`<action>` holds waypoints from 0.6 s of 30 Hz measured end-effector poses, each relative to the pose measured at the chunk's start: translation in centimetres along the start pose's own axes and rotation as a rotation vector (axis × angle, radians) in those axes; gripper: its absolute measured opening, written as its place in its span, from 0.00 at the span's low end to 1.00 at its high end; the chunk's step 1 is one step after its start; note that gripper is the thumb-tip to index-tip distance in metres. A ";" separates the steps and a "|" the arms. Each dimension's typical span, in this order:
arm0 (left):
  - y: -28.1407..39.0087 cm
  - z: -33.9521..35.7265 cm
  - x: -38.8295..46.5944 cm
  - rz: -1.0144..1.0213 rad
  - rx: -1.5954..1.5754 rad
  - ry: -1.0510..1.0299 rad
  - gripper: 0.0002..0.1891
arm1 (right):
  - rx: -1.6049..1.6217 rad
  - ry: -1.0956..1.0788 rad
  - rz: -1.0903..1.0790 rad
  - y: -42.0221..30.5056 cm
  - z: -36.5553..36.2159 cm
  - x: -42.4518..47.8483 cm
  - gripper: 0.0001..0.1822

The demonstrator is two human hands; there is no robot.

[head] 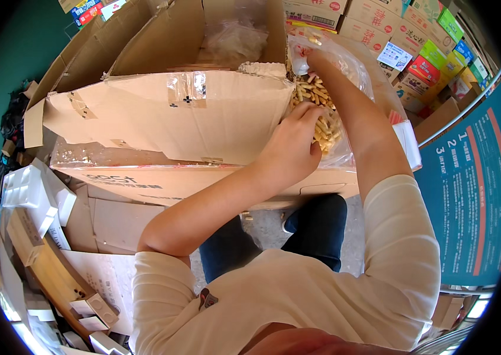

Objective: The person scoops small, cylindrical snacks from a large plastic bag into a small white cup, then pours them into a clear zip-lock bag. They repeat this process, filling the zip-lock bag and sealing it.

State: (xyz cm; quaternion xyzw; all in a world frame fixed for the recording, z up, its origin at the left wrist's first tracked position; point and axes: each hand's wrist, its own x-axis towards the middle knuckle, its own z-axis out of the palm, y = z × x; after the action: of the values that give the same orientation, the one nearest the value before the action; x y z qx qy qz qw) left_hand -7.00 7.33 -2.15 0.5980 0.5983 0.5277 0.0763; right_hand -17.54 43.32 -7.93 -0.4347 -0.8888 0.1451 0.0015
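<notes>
Many small tan stick-shaped pieces (315,94) lie in a clear plastic bag (357,73) at the right end of a large cardboard box. My left hand (297,142) rests over the near part of the pile, its fingers bent down among the pieces; what its fingertips hold is hidden. Farther back, my right hand (319,64) reaches into the bag by some white and red plastic, its fingers mostly hidden behind the hand and forearm. Left of both hands stands an open cardboard carton (166,115), with crumpled clear plastic bags (235,42) inside.
Stacked printed cartons (368,33) stand behind at the right, beside a teal printed board (468,191). Flattened cardboard (122,222) and white foam pieces (24,186) lie at the left. Several loose pieces lie on the floor between my legs.
</notes>
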 end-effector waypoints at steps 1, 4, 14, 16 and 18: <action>0.0 0.1 0.1 0.003 -0.001 -0.004 0.25 | -0.069 0.096 -0.070 1.7 1.7 1.7 0.20; 0.1 0.4 0.2 0.019 0.024 -0.004 0.25 | -0.173 0.423 -0.262 5.4 5.1 4.2 0.15; 0.9 0.5 1.1 -0.033 0.180 0.003 0.25 | 1.144 -0.024 -0.018 3.0 0.9 -9.1 0.12; 0.6 0.5 1.6 -0.059 0.231 0.025 0.26 | 1.147 -0.026 -0.062 2.9 -1.1 -12.8 0.12; 0.2 0.5 2.3 -0.080 0.280 0.025 0.26 | 1.083 -0.029 -0.098 4.2 -2.4 -14.1 0.12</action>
State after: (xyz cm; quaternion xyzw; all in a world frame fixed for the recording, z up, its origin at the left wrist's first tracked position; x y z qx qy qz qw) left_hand -7.10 9.38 -1.01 0.5718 0.6905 0.4430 0.0055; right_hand -5.19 35.47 -5.01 -0.3277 -0.7059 0.5881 0.2201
